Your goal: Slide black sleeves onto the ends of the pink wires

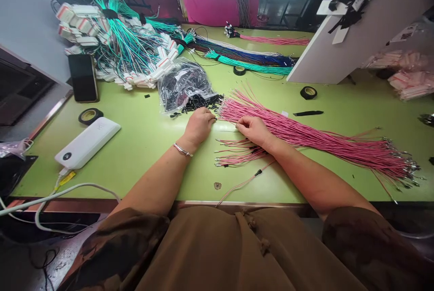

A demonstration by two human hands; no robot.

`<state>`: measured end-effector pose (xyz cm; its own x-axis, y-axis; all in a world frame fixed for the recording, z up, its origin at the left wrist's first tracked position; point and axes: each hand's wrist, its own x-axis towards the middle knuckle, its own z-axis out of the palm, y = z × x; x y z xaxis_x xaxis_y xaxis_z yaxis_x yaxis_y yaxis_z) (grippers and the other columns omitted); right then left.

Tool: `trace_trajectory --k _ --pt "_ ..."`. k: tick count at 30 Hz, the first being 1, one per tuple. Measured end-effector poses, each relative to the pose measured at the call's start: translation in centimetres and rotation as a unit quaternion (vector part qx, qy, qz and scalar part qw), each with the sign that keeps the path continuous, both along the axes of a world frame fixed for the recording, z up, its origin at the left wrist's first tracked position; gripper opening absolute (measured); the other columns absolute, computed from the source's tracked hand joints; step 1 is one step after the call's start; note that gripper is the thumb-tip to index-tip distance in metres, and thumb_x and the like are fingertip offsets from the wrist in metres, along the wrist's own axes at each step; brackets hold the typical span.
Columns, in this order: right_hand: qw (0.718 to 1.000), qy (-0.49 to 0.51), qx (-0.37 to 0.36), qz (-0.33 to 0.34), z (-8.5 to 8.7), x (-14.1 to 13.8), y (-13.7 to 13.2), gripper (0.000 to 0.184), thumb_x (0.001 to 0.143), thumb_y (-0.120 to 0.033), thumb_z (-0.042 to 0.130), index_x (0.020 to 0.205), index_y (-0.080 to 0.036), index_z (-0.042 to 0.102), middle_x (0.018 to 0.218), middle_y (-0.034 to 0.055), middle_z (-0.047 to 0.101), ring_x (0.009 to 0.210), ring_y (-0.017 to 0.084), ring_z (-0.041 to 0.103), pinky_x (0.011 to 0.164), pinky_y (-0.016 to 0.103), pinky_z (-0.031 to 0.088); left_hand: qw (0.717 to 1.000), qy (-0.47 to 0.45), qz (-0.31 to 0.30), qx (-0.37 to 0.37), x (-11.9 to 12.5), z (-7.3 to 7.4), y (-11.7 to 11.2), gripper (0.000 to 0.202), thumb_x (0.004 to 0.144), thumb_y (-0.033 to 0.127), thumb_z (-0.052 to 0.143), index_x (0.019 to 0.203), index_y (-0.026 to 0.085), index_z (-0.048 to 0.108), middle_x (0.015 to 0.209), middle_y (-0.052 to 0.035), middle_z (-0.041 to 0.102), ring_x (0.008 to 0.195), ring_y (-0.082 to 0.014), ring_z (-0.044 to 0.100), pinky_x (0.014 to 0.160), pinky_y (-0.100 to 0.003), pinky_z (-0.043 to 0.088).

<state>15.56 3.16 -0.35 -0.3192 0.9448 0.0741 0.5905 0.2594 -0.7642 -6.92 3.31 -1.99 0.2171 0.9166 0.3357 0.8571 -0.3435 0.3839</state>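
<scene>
My left hand (200, 126) is closed in a pinch, with a small black connector sleeve (214, 119) just showing at its fingertips. My right hand (253, 130) pinches a pink wire, whose end runs left toward my left fingertips; whether the two touch I cannot tell. A thick bundle of pink wires (305, 135) with metal terminals lies just behind and right of my right hand. Several separate pink wires (232, 146), some with black sleeves, lie in front of it. Beyond my left hand, loose black sleeves (200, 102) spill from a clear plastic bag (185, 81).
On the green table (135, 146) are a white power bank (88, 142) with a cable, a phone (83, 77), rolls of black tape (308, 92) and a black blade (308, 113). Teal wire bundles with white connectors (118, 47) pile up at back left. A white panel (339, 51) stands at right.
</scene>
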Motion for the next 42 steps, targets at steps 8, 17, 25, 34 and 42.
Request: trace_trajectory --k 8,17,25,34,42 --pt "1.000 -0.022 0.007 0.009 -0.1 0.0 0.1 0.013 0.079 -0.021 0.060 0.072 -0.015 0.069 0.071 0.0023 0.069 0.065 0.013 0.056 0.067 0.026 0.041 1.000 0.020 -0.019 -0.006 1.0 0.4 0.0 0.030 0.090 0.016 0.049 0.106 0.017 0.074 0.095 -0.0109 0.067 0.093 -0.0248 0.058 0.083 -0.036 0.047" --pt "0.999 -0.033 0.009 0.021 0.2 0.0 -0.1 0.014 0.078 -0.019 0.059 0.072 -0.015 0.070 0.069 0.0021 0.069 0.063 0.012 0.055 0.066 0.026 0.041 0.995 0.093 0.039 -0.002 -2.3 -0.1 0.6 0.039 0.085 0.007 0.044 0.112 0.015 0.071 0.092 -0.0142 0.061 0.091 -0.0283 0.054 0.081 -0.039 0.044" --pt "0.999 -0.026 0.013 0.035 0.1 0.2 -0.2 0.015 0.079 -0.020 0.057 0.073 -0.016 0.069 0.071 0.0022 0.069 0.065 0.013 0.057 0.066 0.026 0.042 0.994 -0.039 0.096 -0.023 -3.3 0.1 0.7 0.026 0.086 0.014 0.050 0.097 0.017 0.074 0.087 -0.0091 0.063 0.088 -0.0241 0.058 0.082 -0.037 0.045" --pt "0.999 -0.018 0.006 0.031 0.0 0.1 -0.3 0.019 0.080 -0.029 0.060 0.078 -0.015 0.073 0.070 0.0022 0.069 0.064 0.013 0.056 0.065 0.026 0.040 0.998 -0.013 0.048 -0.042 -1.7 0.8 0.6 0.010 0.081 0.013 0.059 0.077 0.019 0.066 0.087 -0.0088 0.059 0.095 -0.0260 0.054 0.088 -0.040 0.044" --pt "1.000 -0.002 -0.009 0.022 0.2 0.2 -0.4 0.020 0.077 -0.026 0.059 0.072 -0.013 0.073 0.064 0.0012 0.066 0.060 0.011 0.053 0.061 0.024 0.038 0.941 -0.315 0.075 -0.097 -0.6 1.7 -0.8 0.009 0.081 0.021 0.060 0.084 0.016 0.068 0.077 -0.0041 0.066 0.070 -0.0156 0.057 0.071 -0.031 0.047"
